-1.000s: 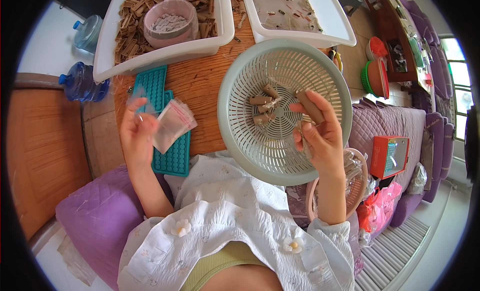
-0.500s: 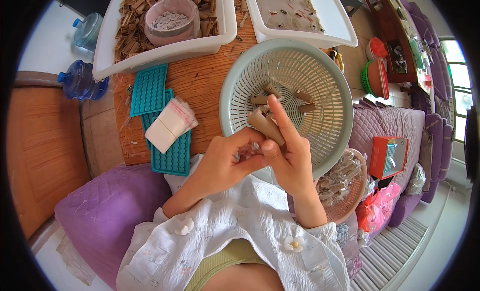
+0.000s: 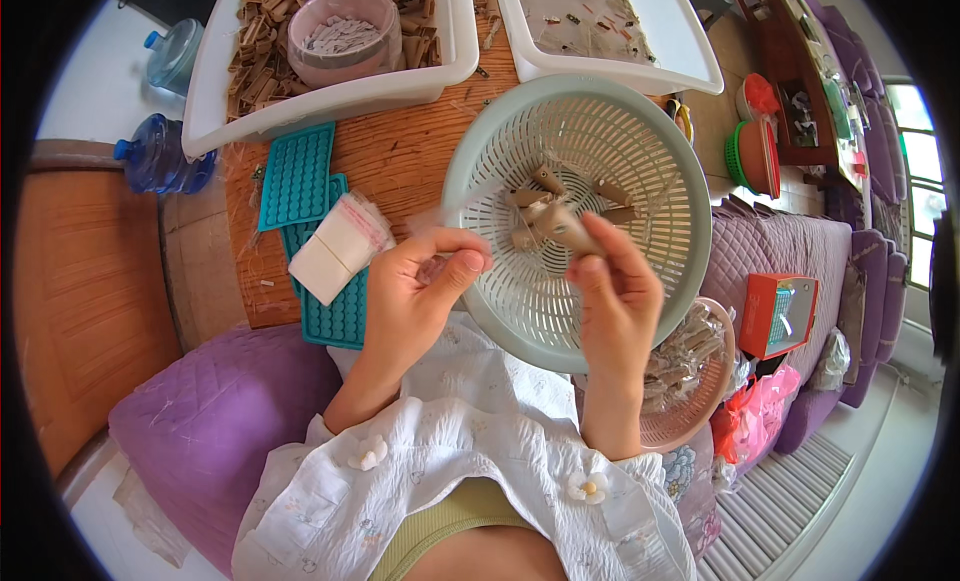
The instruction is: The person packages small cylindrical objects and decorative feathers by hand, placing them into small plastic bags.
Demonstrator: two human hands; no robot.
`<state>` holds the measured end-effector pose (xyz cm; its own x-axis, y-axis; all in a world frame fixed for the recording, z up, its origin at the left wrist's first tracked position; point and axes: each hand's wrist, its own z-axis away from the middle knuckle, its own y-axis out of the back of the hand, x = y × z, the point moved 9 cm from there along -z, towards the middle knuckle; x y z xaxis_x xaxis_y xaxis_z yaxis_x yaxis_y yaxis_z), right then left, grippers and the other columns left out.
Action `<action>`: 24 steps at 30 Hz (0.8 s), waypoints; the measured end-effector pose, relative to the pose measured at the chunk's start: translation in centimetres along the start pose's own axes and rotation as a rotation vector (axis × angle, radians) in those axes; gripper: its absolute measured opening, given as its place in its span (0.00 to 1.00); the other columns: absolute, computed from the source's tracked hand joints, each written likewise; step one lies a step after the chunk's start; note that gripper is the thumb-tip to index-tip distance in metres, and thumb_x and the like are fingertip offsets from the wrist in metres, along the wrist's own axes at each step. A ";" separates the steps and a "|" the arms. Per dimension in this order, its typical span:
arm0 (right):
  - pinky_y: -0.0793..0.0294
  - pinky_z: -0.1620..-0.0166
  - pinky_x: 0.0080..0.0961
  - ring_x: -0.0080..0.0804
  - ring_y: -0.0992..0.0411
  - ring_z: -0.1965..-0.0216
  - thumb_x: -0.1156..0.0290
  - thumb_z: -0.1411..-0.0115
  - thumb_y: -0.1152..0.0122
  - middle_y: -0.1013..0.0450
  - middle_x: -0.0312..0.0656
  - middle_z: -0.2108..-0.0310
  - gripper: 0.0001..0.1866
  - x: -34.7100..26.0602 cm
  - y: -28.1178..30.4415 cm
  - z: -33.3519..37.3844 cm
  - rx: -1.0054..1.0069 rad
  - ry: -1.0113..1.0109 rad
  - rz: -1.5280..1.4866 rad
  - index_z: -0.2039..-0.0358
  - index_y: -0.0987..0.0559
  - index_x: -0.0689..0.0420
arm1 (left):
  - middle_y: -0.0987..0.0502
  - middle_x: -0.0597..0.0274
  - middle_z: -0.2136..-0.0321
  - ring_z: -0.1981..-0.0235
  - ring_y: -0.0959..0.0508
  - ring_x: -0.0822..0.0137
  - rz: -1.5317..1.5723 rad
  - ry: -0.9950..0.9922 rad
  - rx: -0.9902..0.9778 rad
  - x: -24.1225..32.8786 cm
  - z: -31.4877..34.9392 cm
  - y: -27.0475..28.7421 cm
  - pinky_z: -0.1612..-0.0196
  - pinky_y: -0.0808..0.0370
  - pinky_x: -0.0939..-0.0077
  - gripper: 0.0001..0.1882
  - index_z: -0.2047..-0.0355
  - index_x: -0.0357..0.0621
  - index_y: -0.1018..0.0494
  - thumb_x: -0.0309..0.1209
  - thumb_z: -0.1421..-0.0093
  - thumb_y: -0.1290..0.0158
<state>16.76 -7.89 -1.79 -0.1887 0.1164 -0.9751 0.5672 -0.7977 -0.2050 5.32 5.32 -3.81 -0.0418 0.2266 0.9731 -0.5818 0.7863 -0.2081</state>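
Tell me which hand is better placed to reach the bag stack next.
Likely the left hand, close beside the bag stack, though it seems to pinch clear film. The right hand is farther off, over the grey-green basket, holding a brown tube.

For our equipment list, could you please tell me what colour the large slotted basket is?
The large slotted basket is pale grey-green; it shows best in the head view.

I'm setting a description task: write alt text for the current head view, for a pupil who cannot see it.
A person's right hand holds a blurred brown tube over a grey-green slotted basket with more brown tubes inside; the left hand pinches something thin and translucent. To the left, a stack of flat bags lies on teal trays.
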 end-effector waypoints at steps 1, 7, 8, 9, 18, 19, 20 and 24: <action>0.32 0.65 0.12 0.18 0.32 0.68 0.82 0.46 0.49 0.34 0.37 0.61 0.15 -0.9 0.8 -0.1 0.022 0.047 0.056 0.55 0.30 0.65 | 0.27 0.63 0.70 0.72 0.27 0.79 0.002 0.001 0.001 0.1 -0.2 0.1 0.70 0.32 0.89 0.12 0.61 0.35 0.32 0.28 0.44 0.50; 0.31 0.67 0.13 0.21 0.30 0.70 0.75 0.46 0.45 0.31 0.42 0.64 0.16 -4.5 2.1 -0.2 0.049 0.108 -0.133 0.58 0.30 0.68 | 0.24 0.60 0.72 0.72 0.26 0.78 0.075 0.062 0.098 -0.1 0.0 0.4 0.70 0.31 0.88 0.10 0.64 0.36 0.30 0.28 0.46 0.47; 0.30 0.69 0.13 0.21 0.30 0.72 0.73 0.46 0.44 0.30 0.43 0.66 0.16 -5.1 1.8 0.0 0.031 0.121 -0.101 0.58 0.30 0.69 | 0.23 0.60 0.73 0.73 0.25 0.78 -0.008 0.078 0.086 0.0 0.0 0.2 0.71 0.30 0.88 0.11 0.64 0.37 0.30 0.28 0.47 0.46; 0.30 0.70 0.14 0.22 0.30 0.74 0.71 0.46 0.43 0.29 0.44 0.68 0.17 -5.8 1.5 0.1 0.014 0.136 -0.068 0.59 0.29 0.69 | 0.23 0.60 0.74 0.74 0.25 0.78 -0.091 0.095 0.073 0.1 -0.1 0.1 0.72 0.30 0.88 0.12 0.64 0.38 0.29 0.28 0.48 0.45; 0.26 0.69 0.14 0.23 0.28 0.72 0.83 0.49 0.44 0.30 0.41 0.69 0.10 -7.0 -2.2 0.2 -0.053 0.078 0.254 0.65 0.28 0.69 | 0.22 0.60 0.77 0.78 0.24 0.76 -0.309 0.063 -0.040 1.8 0.6 -1.2 0.74 0.28 0.85 0.17 0.61 0.42 0.29 0.27 0.53 0.42; 0.26 0.69 0.14 0.23 0.28 0.72 0.83 0.50 0.44 0.30 0.41 0.69 0.10 -6.6 -2.3 0.2 -0.060 0.039 0.263 0.65 0.28 0.69 | 0.22 0.60 0.77 0.78 0.24 0.76 -0.309 0.063 -0.040 2.0 0.7 -1.2 0.74 0.28 0.85 0.17 0.61 0.42 0.29 0.27 0.53 0.42; 0.26 0.70 0.14 0.22 0.28 0.72 0.84 0.50 0.44 0.30 0.40 0.69 0.09 -6.2 -2.3 0.1 -0.068 -0.001 0.272 0.66 0.28 0.68 | 0.22 0.59 0.76 0.77 0.23 0.74 -0.336 0.034 -0.052 2.3 0.8 -1.4 0.74 0.27 0.83 0.17 0.61 0.42 0.29 0.27 0.53 0.42; 0.26 0.71 0.14 0.21 0.28 0.73 0.84 0.50 0.45 0.31 0.40 0.70 0.09 -5.0 -1.8 -0.3 -0.062 -0.107 0.296 0.66 0.28 0.68 | 0.22 0.58 0.76 0.76 0.22 0.69 -0.385 0.002 -0.050 2.6 1.0 -1.5 0.72 0.26 0.79 0.18 0.59 0.42 0.30 0.26 0.53 0.43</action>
<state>16.99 -6.87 3.45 -0.0893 -0.1810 -0.9794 0.6571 -0.7497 0.0786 5.27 4.21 -0.91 0.1741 -0.0897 0.9806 -0.5144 0.8409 0.1682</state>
